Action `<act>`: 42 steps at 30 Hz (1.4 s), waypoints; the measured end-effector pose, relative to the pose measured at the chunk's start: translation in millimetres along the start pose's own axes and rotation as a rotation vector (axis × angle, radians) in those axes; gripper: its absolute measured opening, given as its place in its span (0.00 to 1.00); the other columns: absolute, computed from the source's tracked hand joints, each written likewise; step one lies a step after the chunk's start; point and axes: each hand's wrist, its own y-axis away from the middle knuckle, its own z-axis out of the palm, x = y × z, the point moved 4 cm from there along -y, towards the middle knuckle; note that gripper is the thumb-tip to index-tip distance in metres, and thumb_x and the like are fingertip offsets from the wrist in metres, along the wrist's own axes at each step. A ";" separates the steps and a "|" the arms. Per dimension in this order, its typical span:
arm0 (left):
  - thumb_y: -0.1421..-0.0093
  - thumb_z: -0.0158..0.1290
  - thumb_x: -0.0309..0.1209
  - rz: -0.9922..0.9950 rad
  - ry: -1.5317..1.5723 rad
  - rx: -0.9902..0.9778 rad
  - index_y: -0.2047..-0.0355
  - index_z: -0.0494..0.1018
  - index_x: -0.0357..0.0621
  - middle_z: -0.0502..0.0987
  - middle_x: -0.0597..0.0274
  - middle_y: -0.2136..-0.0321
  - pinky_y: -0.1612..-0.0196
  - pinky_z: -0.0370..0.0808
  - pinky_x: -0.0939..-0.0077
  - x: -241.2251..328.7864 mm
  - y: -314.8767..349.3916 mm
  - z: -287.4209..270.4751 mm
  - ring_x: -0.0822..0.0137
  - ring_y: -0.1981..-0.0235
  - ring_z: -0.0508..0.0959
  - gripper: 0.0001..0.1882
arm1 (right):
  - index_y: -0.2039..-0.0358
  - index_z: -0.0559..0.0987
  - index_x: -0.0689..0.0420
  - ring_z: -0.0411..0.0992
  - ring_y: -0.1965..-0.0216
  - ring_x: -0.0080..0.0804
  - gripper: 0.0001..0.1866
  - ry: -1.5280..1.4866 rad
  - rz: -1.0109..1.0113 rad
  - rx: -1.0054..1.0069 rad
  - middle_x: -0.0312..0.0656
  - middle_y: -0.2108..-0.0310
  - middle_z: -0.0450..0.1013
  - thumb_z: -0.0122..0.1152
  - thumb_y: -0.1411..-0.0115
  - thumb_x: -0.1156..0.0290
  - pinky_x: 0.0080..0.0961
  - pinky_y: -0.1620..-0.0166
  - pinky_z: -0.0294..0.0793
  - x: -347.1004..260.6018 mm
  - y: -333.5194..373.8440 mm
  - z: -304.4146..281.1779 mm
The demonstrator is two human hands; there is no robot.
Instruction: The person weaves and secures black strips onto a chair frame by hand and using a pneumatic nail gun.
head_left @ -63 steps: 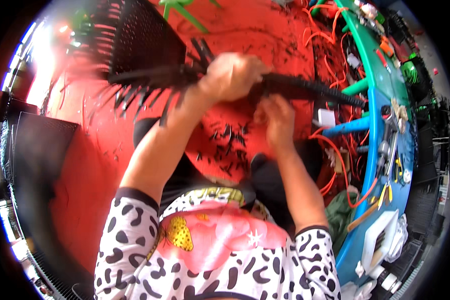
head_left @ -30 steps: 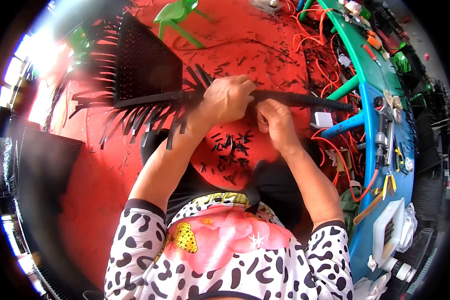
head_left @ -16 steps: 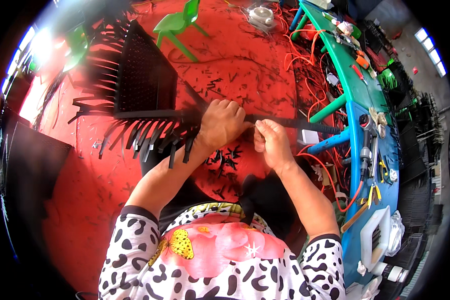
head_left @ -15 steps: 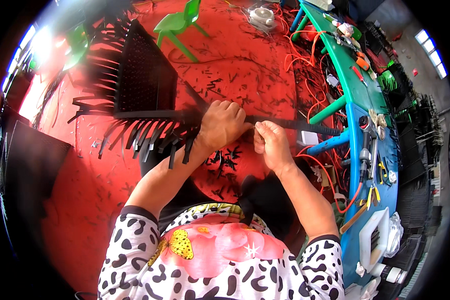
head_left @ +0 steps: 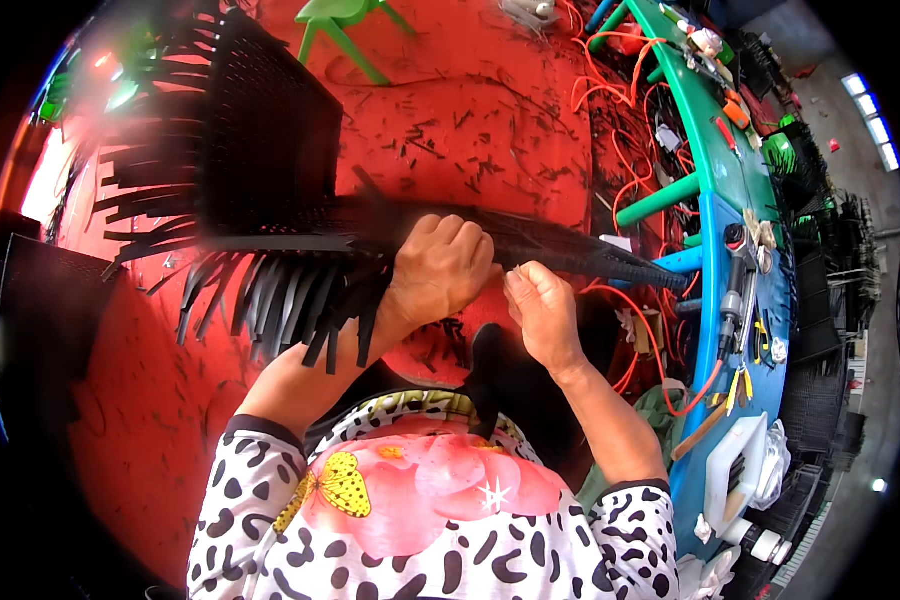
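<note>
1. Head view, left hand (head_left: 438,268): the fingers are curled tightly into a fist, knuckles up, closed over the long edge of a black woven piece (head_left: 280,130).
2. Head view, right hand (head_left: 547,308): thumb and fingertips meet in a pinch just beside the left fist, near the same edge; whether a strip lies between them I cannot tell.
3. Head view, the woven piece: its perforated panel rises beyond and left of the left fingers, while a dark narrowing arm stretches past both hands to the right. Loose black strips (head_left: 290,300) fan out left of the left fist, some hanging over the forearm.
4. Head view, around the fingers: black scraps (head_left: 450,345) lie on the red floor (head_left: 470,110) below and beyond them. A green chair (head_left: 335,15) stands farther off, beyond the left fingers.
5. Head view, right of the right fingers: a blue table (head_left: 711,270) adjoins a green table (head_left: 740,175). The blue one bears a power tool (head_left: 733,310), yellow-handled pliers (head_left: 739,392) and a white tray (head_left: 727,450); an orange-red hose (head_left: 689,409) loops down beside it.
</note>
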 end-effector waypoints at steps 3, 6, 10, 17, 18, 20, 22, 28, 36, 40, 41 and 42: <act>0.61 0.57 0.35 -0.018 0.028 -0.018 0.82 0.67 0.45 0.64 0.63 0.81 0.74 0.63 0.71 3.4 4.1 -3.8 0.64 0.78 0.67 0.11 | 0.79 0.65 0.62 0.55 0.80 0.19 0.14 -0.011 -0.065 0.041 0.34 0.84 0.60 0.53 0.37 0.73 0.23 0.77 0.59 -10.7 7.3 8.7; 0.62 0.59 0.33 -0.061 0.062 -0.118 0.70 0.72 0.39 0.69 0.61 0.76 0.70 0.67 0.67 5.3 12.2 -6.4 0.61 0.74 0.72 0.17 | 0.80 0.64 0.61 0.54 0.82 0.19 0.15 0.007 -0.077 0.041 0.33 0.85 0.59 0.52 0.36 0.73 0.24 0.79 0.57 -1.8 9.3 13.1; 0.60 0.58 0.32 -0.052 0.082 -0.106 0.70 0.73 0.39 0.69 0.61 0.77 0.70 0.67 0.68 6.6 10.9 -4.0 0.61 0.74 0.71 0.16 | 0.80 0.64 0.59 0.53 0.82 0.16 0.16 -0.072 -0.039 0.036 0.31 0.86 0.58 0.51 0.35 0.71 0.21 0.80 0.55 -7.8 9.3 12.4; 0.58 0.58 0.33 -0.086 0.071 -0.112 0.80 0.66 0.45 0.66 0.62 0.80 0.71 0.67 0.66 -6.6 -11.2 -0.3 0.60 0.75 0.71 0.11 | 0.79 0.68 0.57 0.57 0.83 0.16 0.15 -0.252 0.085 -0.024 0.30 0.83 0.60 0.50 0.34 0.67 0.15 0.79 0.57 -21.9 -12.9 4.5; 0.58 0.58 0.33 -0.082 0.066 -0.111 0.80 0.66 0.45 0.66 0.62 0.80 0.71 0.67 0.66 -9.9 -15.1 1.6 0.60 0.75 0.71 0.11 | 0.78 0.69 0.57 0.57 0.82 0.16 0.14 -0.309 0.119 -0.043 0.31 0.82 0.62 0.51 0.35 0.67 0.15 0.79 0.57 -25.6 -18.6 2.7; 0.57 0.58 0.33 -0.093 0.056 -0.101 0.80 0.67 0.45 0.67 0.62 0.80 0.70 0.67 0.66 -15.6 -21.1 3.6 0.60 0.76 0.72 0.11 | 0.78 0.71 0.58 0.59 0.85 0.15 0.14 -0.503 0.176 -0.004 0.31 0.84 0.64 0.52 0.36 0.67 0.15 0.81 0.58 -29.7 -26.9 1.4; 0.57 0.60 0.35 -0.117 0.042 -0.134 0.81 0.68 0.45 0.68 0.62 0.80 0.69 0.68 0.66 -17.3 -24.2 3.0 0.60 0.75 0.73 0.12 | 0.73 0.73 0.59 0.62 0.82 0.16 0.12 -0.593 0.129 -0.011 0.32 0.81 0.67 0.53 0.36 0.66 0.14 0.78 0.62 -42.4 -30.9 -4.2; 0.57 0.61 0.39 -0.144 0.064 -0.111 0.81 0.69 0.45 0.69 0.61 0.80 0.68 0.70 0.64 -22.9 -32.6 10.2 0.58 0.74 0.74 0.14 | 0.58 0.74 0.62 0.76 0.63 0.29 0.15 0.333 -0.410 0.137 0.41 0.64 0.75 0.64 0.45 0.73 0.24 0.61 0.74 -55.6 -52.0 -37.2; 0.54 0.62 0.39 -0.165 0.085 -0.151 0.77 0.73 0.44 0.72 0.61 0.78 0.68 0.72 0.64 -29.9 -34.7 13.6 0.57 0.73 0.75 0.13 | 0.69 0.77 0.61 0.73 0.73 0.43 0.08 0.509 -0.372 -0.097 0.48 0.75 0.74 0.63 0.47 0.71 0.32 0.68 0.71 -58.2 -97.2 -28.4; 0.54 0.62 0.40 -0.152 0.097 -0.104 0.76 0.73 0.44 0.72 0.61 0.78 0.69 0.72 0.63 -30.2 -36.5 10.8 0.57 0.73 0.75 0.14 | 0.71 0.77 0.59 0.73 0.75 0.43 0.09 0.577 -0.404 -0.126 0.49 0.77 0.73 0.61 0.47 0.66 0.34 0.68 0.70 -58.0 -109.6 -25.7; 0.54 0.62 0.40 -0.150 0.082 -0.109 0.76 0.73 0.44 0.72 0.61 0.78 0.69 0.72 0.63 -31.6 -35.8 10.9 0.57 0.73 0.75 0.14 | 0.71 0.77 0.59 0.73 0.75 0.43 0.09 0.575 -0.404 -0.125 0.49 0.77 0.73 0.61 0.47 0.66 0.34 0.68 0.70 -58.6 -111.2 -24.8; 0.54 0.62 0.40 -0.147 0.068 -0.112 0.76 0.73 0.44 0.73 0.61 0.77 0.69 0.71 0.63 -32.9 -35.7 11.4 0.57 0.73 0.75 0.14 | 0.72 0.77 0.59 0.73 0.75 0.43 0.10 0.587 -0.371 -0.141 0.48 0.78 0.73 0.61 0.48 0.65 0.34 0.69 0.70 -58.1 -113.2 -23.6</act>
